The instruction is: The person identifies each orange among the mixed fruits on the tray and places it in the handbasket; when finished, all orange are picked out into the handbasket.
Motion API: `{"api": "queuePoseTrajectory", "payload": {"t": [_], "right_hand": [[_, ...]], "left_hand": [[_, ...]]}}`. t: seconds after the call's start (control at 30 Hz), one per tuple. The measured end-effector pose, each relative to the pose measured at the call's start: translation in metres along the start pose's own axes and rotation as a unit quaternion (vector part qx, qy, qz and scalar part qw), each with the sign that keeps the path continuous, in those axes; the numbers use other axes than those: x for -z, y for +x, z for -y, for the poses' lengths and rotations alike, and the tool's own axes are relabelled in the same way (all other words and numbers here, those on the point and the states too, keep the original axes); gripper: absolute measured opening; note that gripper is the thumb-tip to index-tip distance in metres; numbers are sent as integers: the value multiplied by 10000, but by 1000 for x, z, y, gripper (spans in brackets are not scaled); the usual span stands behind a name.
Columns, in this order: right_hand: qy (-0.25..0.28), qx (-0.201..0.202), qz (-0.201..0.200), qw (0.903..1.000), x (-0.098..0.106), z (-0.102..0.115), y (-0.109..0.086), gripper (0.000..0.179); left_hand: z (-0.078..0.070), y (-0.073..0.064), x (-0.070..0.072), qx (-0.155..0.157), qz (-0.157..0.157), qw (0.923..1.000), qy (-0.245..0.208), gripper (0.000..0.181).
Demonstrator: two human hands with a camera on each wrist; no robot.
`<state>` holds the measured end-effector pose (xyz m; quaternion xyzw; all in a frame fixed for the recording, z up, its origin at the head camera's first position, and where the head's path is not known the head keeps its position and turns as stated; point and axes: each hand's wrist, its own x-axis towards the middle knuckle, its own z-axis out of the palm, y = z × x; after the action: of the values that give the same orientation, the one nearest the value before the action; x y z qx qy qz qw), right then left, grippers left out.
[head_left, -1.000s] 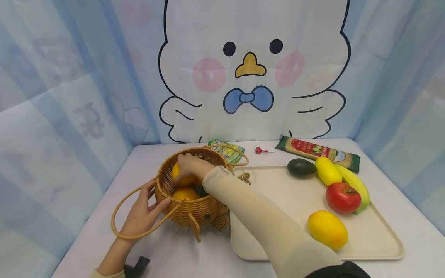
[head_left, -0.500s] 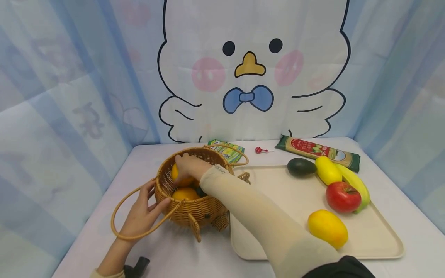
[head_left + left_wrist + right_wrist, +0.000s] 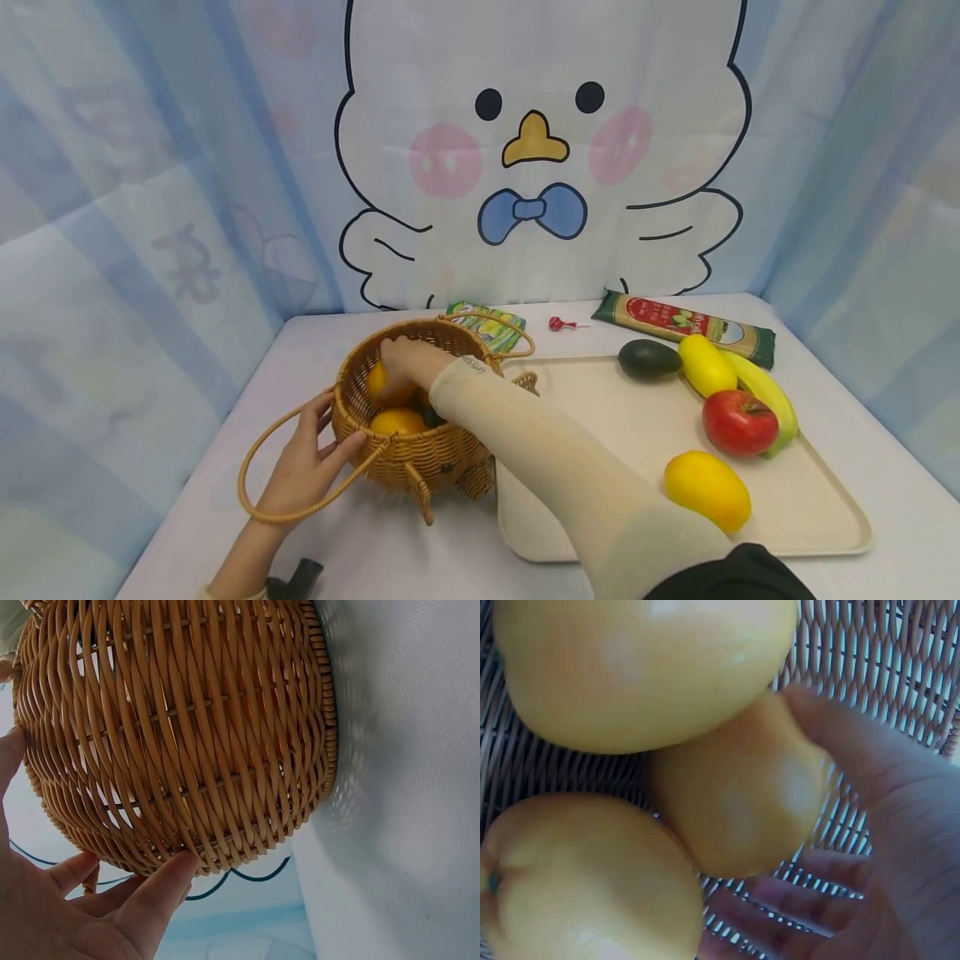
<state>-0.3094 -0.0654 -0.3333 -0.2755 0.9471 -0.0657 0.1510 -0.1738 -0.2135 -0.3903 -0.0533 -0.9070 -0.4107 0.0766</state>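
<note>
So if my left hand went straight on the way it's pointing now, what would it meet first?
The wicker basket. Your left hand appears to touch its outer side, so going straight on would probably press on that woven wall at once.

The flat white desk [image 3: 435, 558] is viewed forward and downward from the head; the round brown wicker basket [image 3: 442, 446], shared by all views, is faced closely, outside from the left wrist, inside from the right.
</note>
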Motion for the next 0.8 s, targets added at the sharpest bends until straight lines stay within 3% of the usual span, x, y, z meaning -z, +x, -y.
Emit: {"api": "queuePoseTrajectory", "payload": {"t": [0.23, 0.6, 0.8], "right_hand": [[61, -92, 271, 9996, 0, -4, 2, 71], [239, -164, 342, 9990, 0, -4, 1, 71], [375, -114, 319, 9987, 0, -5, 4, 67]], "left_hand": [[-1, -1, 0, 20, -31, 10000, 72, 72], [-2, -2, 0, 146, -9, 9999, 67, 72], [0, -2, 0, 54, -25, 10000, 48, 72]]}}
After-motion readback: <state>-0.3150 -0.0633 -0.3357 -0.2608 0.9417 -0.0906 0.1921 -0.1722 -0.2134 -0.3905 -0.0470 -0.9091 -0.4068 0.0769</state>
